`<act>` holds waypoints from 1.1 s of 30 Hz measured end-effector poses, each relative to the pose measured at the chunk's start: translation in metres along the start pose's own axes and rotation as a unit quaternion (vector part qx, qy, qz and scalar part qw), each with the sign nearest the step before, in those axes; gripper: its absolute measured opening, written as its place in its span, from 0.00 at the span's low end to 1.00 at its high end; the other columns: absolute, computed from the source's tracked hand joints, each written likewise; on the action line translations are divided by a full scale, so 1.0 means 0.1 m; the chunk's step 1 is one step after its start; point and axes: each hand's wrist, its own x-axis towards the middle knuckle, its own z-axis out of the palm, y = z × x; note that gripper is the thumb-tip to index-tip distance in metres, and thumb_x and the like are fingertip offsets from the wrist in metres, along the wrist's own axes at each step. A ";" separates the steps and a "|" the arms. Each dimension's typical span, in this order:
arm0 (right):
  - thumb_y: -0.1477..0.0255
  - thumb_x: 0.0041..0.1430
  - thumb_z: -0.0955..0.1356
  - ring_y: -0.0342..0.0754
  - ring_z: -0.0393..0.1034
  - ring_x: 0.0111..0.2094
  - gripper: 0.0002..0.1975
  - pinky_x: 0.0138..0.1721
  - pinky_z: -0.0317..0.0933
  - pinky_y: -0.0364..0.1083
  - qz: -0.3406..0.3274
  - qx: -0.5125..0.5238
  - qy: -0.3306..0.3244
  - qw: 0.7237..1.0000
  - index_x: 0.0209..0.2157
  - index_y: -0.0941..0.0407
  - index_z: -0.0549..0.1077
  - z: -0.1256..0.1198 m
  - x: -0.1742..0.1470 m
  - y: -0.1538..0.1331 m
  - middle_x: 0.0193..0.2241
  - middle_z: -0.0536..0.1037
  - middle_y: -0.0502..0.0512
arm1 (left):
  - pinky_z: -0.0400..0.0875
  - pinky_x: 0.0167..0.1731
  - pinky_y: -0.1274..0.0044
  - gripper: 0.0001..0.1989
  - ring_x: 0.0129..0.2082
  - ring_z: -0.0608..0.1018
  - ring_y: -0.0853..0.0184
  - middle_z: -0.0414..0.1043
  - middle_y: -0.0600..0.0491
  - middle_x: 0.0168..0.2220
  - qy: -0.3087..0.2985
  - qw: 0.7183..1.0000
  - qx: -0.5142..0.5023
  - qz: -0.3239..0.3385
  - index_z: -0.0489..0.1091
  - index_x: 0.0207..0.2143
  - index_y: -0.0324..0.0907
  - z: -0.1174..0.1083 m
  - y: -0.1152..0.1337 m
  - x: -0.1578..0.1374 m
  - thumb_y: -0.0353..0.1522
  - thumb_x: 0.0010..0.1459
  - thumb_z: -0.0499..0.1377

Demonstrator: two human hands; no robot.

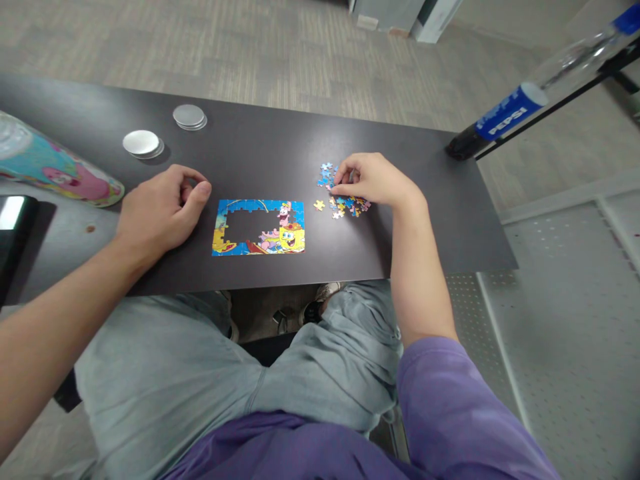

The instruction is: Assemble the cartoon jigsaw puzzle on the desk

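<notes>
A partly joined jigsaw puzzle (293, 240) with cartoon figures lies flat on the dark table. Its border is joined, and a gap shows the tabletop in its middle. Right of it is a small heap of loose puzzle pieces (345, 205). Over this heap is my right hand (367, 179), thumb and fingers pinched around a puzzle piece (329, 189) that is mostly covered by the fingertips. One yellow piece (319, 205) lies a little apart, between heap and puzzle. My left hand (163, 207) rests on the table left of the puzzle, fingers curled in, with nothing visible in it.
Two small stacks of silvery discs, one nearer (141, 143) and one farther (190, 116), sit at the back left. A colourful printed cylinder (60, 163) lies at far left, by a black object (20, 233). A Pepsi bottle (510, 113) stands at the right end.
</notes>
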 end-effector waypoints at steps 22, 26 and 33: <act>0.59 0.66 0.89 0.54 0.82 0.36 0.11 0.42 0.75 0.54 0.012 0.002 -0.017 1.000 0.39 0.49 0.93 -0.02 -0.02 0.00 0.38 0.91 0.54 | 0.67 0.46 0.66 0.33 0.52 0.86 0.49 0.87 0.43 0.51 0.000 1.000 -0.003 0.006 0.83 0.68 0.42 0.01 -0.04 0.00 0.49 0.79 0.50; 0.58 0.65 0.88 0.56 0.82 0.40 0.11 0.46 0.75 0.56 -0.001 0.023 -0.013 1.000 0.40 0.48 0.93 -0.01 -0.02 -0.03 0.41 0.92 0.54 | 0.71 0.48 0.66 0.30 0.54 0.87 0.48 0.89 0.43 0.52 -0.012 1.000 -0.005 0.004 0.83 0.69 0.44 0.00 -0.06 0.02 0.49 0.81 0.53; 0.66 0.71 0.82 0.58 0.84 0.46 0.03 0.56 0.76 0.59 -0.014 0.000 0.022 1.000 0.41 0.49 0.92 -0.07 -0.02 0.07 0.45 0.93 0.56 | 0.68 0.45 0.67 0.31 0.51 0.86 0.49 0.88 0.43 0.51 -0.004 1.000 -0.007 0.009 0.83 0.68 0.43 0.01 -0.05 0.01 0.49 0.80 0.51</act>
